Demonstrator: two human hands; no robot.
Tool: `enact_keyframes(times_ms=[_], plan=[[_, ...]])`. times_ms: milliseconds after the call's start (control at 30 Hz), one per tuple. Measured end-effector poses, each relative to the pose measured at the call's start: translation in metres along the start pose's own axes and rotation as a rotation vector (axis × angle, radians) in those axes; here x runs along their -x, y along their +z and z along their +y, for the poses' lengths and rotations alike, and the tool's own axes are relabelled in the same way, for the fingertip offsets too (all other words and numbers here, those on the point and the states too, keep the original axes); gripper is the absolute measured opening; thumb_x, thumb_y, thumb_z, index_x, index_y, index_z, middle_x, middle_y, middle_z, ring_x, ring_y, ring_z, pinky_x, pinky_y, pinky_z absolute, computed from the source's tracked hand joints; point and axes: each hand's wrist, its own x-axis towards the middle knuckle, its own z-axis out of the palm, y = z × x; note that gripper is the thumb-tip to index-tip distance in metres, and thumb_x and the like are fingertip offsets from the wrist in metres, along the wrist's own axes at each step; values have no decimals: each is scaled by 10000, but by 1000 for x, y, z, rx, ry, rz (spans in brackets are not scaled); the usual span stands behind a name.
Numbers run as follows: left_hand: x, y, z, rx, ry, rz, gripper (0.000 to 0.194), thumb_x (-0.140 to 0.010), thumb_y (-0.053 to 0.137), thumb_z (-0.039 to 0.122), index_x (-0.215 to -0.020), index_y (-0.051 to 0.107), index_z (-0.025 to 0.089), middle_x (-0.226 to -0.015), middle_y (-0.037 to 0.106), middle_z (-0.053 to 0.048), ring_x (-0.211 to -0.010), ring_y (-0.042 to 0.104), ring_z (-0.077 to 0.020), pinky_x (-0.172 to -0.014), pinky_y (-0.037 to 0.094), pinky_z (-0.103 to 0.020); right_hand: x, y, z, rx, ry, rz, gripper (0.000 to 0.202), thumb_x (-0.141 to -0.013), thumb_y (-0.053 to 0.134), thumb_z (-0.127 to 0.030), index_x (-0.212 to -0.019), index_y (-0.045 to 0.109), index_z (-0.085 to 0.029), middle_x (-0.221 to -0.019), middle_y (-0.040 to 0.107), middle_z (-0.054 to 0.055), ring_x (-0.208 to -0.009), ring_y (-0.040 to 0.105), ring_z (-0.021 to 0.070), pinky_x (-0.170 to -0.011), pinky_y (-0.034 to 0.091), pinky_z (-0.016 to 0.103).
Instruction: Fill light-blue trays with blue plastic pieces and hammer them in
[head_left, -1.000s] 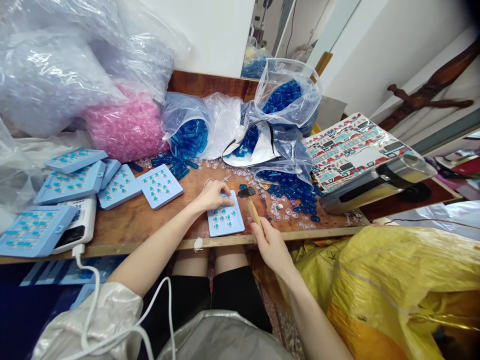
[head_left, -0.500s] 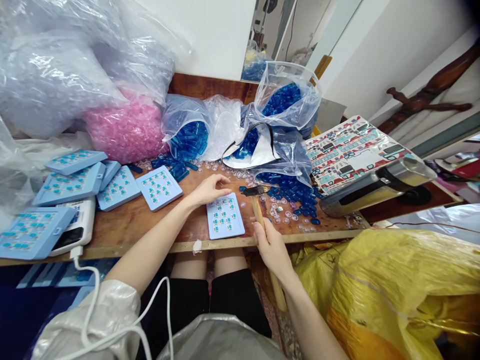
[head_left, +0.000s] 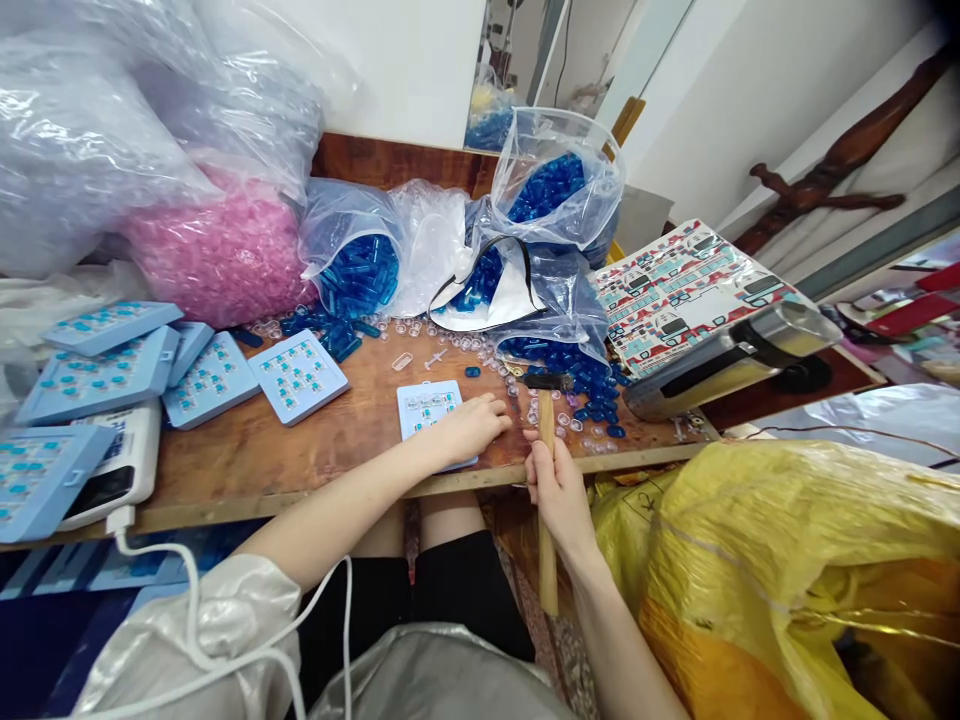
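In the head view, my right hand (head_left: 556,490) is wrapped round the wooden handle of a hammer (head_left: 547,420). Its dark head rests over the clear and blue plastic pieces beyond the table's front edge. My left hand (head_left: 476,428) reaches across the right part of a light-blue plastic panel (head_left: 420,397). Its fingers are bent close together near the panel's right side, and what they hold, if anything, is hidden. Small clear fittings with blue marks sit on the panel; the hand and forearm cover its lower right. A loose blue piece (head_left: 472,371) lies just past it.
Similar light-blue panels (head_left: 300,376) lie at left, some stacked beside a white power bank (head_left: 139,455) with a cable. Behind stand bags of blue pieces (head_left: 360,275) and a pink-filled bag (head_left: 217,250). A steel flask (head_left: 731,360) lies at right, above a yellow sack (head_left: 787,560).
My left hand has moved from the panel's upper edge right and down across it. The hammer, still in my right hand, has shifted slightly right and its handle stands straighter. The view has shifted a little.
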Motion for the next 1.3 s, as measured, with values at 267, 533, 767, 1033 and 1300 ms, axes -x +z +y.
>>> enact_keyframes(times_ms=[267, 533, 767, 1033, 1300], plan=[[25, -30, -33, 141, -246, 304, 172, -767, 515, 89, -904, 589, 162, -937, 592, -49, -887, 553, -157, -825, 427, -280, 4, -1, -2, -94, 69, -29, 371, -894, 348, -443, -1071, 514, -163, -589, 391, -53, -459, 377, 90, -439, 338, 206], [40, -24, -43, 124, -381, 335, 119, -721, 653, 263, -794, 622, 173, -841, 646, -23, -870, 557, -194, -813, 425, -328, 3, 8, 0, -97, 59, -55, 348, -889, 362, -447, -1078, 521, -200, -569, 396, -57, -467, 396, 96, -446, 329, 206], [47, -24, -41, 152, -346, 340, 116, -795, 546, 222, -862, 634, 186, -886, 663, -17, -886, 548, -178, -849, 416, -323, 6, 7, -3, -82, 65, -61, 338, -890, 365, -445, -1070, 521, -205, -569, 395, -57, -466, 394, 94, -443, 324, 205], [46, -20, -42, -27, -257, 302, 336, -762, 452, 103, -1046, 597, 208, -1072, 589, -50, -1008, 493, -206, -899, 400, -381, 6, 12, -8, -44, 35, -107, 352, -889, 368, -440, -1080, 528, -191, -556, 396, -55, -468, 400, 100, -445, 325, 206], [4, -9, -9, -107, -46, 96, 185, -838, 438, 138, -934, 593, 169, -980, 593, -84, -962, 525, -188, -841, 436, -327, 6, 11, -6, -66, 49, -56, 363, -880, 372, -442, -1074, 533, -181, -565, 411, -49, -463, 394, 98, -436, 326, 205]])
